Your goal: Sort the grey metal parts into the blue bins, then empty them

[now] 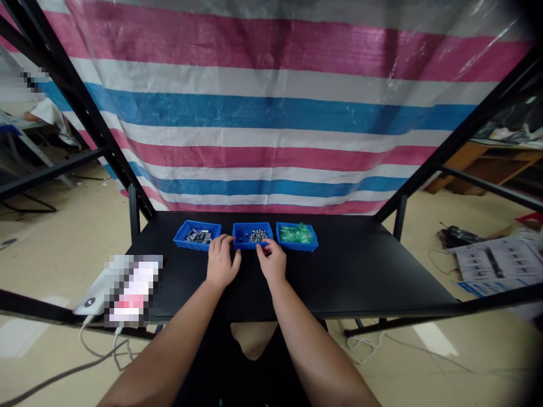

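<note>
Three small blue trays stand in a row at the far side of a black table (360,271). The left tray (197,235) and the middle tray (252,234) hold small grey metal parts. Green pieces fill the right tray (297,235). My left hand (222,263) lies flat on the table with its fingertips at the middle tray's near left corner. My right hand (271,261) touches that tray's near rim with pinched fingertips; whether a part sits between them cannot be made out.
A white device (95,294) with cables lies at the table's left front corner. Black frame bars rise on both sides. A striped pink, white and blue tarp hangs behind the table. Papers and a black item lie on the floor at right.
</note>
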A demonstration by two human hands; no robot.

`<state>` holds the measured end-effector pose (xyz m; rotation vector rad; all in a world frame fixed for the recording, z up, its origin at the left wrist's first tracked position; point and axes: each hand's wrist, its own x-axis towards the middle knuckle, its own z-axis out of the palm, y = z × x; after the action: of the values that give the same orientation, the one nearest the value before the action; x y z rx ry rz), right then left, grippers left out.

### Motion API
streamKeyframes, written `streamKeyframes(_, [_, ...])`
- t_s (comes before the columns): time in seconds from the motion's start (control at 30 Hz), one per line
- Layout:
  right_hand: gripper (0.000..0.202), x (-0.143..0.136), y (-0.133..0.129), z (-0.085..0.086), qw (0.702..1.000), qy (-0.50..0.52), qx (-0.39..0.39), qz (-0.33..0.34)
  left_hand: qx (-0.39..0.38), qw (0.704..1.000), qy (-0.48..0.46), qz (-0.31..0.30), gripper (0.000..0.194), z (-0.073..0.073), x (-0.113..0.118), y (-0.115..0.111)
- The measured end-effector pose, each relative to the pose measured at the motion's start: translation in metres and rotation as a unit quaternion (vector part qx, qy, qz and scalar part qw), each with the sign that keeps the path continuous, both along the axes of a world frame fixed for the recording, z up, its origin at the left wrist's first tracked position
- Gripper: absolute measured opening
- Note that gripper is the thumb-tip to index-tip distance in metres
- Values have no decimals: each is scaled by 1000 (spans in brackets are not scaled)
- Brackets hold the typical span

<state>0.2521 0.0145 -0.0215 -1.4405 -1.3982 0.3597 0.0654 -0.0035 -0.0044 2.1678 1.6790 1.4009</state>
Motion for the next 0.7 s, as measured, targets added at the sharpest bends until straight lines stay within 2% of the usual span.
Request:
streamKeyframes(0.07, [31, 2, 1, -1, 1000, -2, 21, -12, -42, 996, -70, 20, 48, -7, 15, 2])
streamKeyframes(0.17, [32, 5, 2, -3, 998, 0, 45, -36, -100, 983, -153, 31, 57, -16, 23, 13])
streamKeyframes(0.3, [28, 6, 3, -7, 997, -2, 69, -40, -106, 982, -153, 8, 57, -21, 20, 21])
streamKeyframes(0.47, [22, 3, 4, -10, 996, 9, 84, -23, -103, 982, -159, 2, 59, -23, 17, 18])
streamKeyframes(0.6, [14, 3, 3, -10, 997, 19, 76, 3, -86, 984, -155, -12, 54, -21, 16, 16])
streamKeyframes(0.7, [16, 3, 3, -9, 998, 4, 63, 11, -62, 988, -138, -29, 49, -19, 16, 15])
